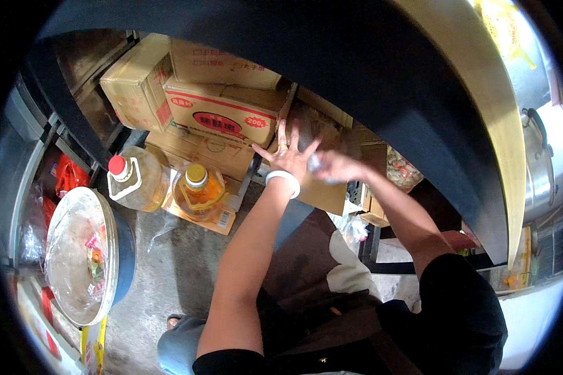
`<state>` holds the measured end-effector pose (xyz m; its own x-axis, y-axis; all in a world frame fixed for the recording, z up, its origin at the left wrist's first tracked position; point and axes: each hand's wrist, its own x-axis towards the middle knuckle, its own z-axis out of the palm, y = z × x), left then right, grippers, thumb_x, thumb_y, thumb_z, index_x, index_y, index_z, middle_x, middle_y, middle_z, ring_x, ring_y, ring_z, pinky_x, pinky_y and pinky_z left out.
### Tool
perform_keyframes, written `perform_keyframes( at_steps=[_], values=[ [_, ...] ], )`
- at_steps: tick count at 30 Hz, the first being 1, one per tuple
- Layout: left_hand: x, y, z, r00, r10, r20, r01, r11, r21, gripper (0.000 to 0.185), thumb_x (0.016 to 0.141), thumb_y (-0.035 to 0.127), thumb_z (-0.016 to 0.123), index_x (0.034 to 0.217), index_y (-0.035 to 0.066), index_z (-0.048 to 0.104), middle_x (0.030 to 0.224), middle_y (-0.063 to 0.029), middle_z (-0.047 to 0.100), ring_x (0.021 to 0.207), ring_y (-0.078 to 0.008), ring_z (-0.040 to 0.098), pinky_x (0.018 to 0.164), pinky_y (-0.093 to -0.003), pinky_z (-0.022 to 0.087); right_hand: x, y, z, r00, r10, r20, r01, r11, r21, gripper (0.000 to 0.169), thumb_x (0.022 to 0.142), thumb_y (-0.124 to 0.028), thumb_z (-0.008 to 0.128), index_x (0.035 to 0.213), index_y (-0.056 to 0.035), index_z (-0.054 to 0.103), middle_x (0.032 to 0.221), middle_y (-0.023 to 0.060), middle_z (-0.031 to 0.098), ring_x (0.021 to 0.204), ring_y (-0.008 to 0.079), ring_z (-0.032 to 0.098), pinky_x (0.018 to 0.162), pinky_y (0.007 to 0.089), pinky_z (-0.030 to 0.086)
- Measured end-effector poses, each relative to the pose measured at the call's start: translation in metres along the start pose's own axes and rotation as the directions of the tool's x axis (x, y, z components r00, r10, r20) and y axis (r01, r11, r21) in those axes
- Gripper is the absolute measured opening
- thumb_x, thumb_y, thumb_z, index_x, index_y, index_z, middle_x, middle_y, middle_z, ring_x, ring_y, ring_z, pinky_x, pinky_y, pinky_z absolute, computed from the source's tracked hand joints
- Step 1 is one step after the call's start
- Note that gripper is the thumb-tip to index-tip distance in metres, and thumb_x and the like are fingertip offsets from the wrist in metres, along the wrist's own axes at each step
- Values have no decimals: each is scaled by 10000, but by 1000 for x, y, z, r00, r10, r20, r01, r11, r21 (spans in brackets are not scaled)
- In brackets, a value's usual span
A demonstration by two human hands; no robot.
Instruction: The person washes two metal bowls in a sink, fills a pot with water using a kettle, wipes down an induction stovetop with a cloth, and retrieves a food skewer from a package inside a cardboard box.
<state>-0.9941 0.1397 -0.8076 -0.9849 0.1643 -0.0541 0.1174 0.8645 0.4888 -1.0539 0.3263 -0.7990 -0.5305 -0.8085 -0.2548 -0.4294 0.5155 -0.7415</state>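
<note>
My left hand (288, 158) reaches in with its fingers spread wide and holds nothing. A white bangle (286, 178) circles that wrist. Just beside it, my right hand (340, 166) is blurred by motion, its fingers closed around a small whitish item (314, 163) too smeared to identify. Beneath both hands lies a brown cardboard flap (328, 194). Directly beyond the left fingers stands a printed carton (220, 110) with red markings; whether the fingertips touch it I cannot tell.
To the left stand a red-capped plastic jug (143, 187) and a yellow-capped jug (199, 194) of amber liquid. A blue tub (125, 248) has plastic wrap across its pale lid. Another carton (138, 84) sits behind. A dark counter edge (403, 108) overhangs the front.
</note>
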Motion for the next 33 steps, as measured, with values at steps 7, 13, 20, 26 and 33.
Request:
perform_keyframes(
  at_steps=[7,13,20,26,33],
  values=[
    [1,-6,2,1000,21,12,-22,991,135,309,941,159,377,1162,187,591,1540,-96,153,1422,-332,-102,916,-836,13,-36,-35,20,880,475,13,-474,873,112,312,948,-322,496,1139,-76,514,716,56,620,641,147,608,562,294,517],
    [-4,2,-5,997,29,73,-42,983,180,487,888,13,391,1275,284,506,1547,-99,115,1417,-347,-118,922,-829,-3,-36,23,-23,606,618,-501,-679,730,79,565,897,-195,514,1375,-33,260,693,88,628,554,159,602,488,318,484],
    [-5,-2,-5,990,68,125,-93,974,208,689,877,-35,373,1419,386,304,1560,-54,45,1409,-355,-144,930,-823,0,11,68,-24,548,436,-713,-313,898,308,274,862,-228,570,958,13,655,830,161,679,757,226,656,701,366,498],
    [-6,0,3,998,48,36,-55,969,240,615,887,-11,356,1456,207,269,1557,-54,54,1416,-360,-96,950,-815,35,37,108,-22,354,514,-781,-737,667,105,325,771,-221,694,920,63,644,953,197,665,863,292,653,729,403,499],
    [-6,11,8,995,103,-5,-99,963,252,604,899,24,348,1471,160,215,1555,-77,60,1419,-363,-74,953,-810,54,18,189,-39,357,767,-533,-441,641,627,200,754,-110,705,903,12,651,838,145,645,758,293,637,524,376,522]
  ],
)
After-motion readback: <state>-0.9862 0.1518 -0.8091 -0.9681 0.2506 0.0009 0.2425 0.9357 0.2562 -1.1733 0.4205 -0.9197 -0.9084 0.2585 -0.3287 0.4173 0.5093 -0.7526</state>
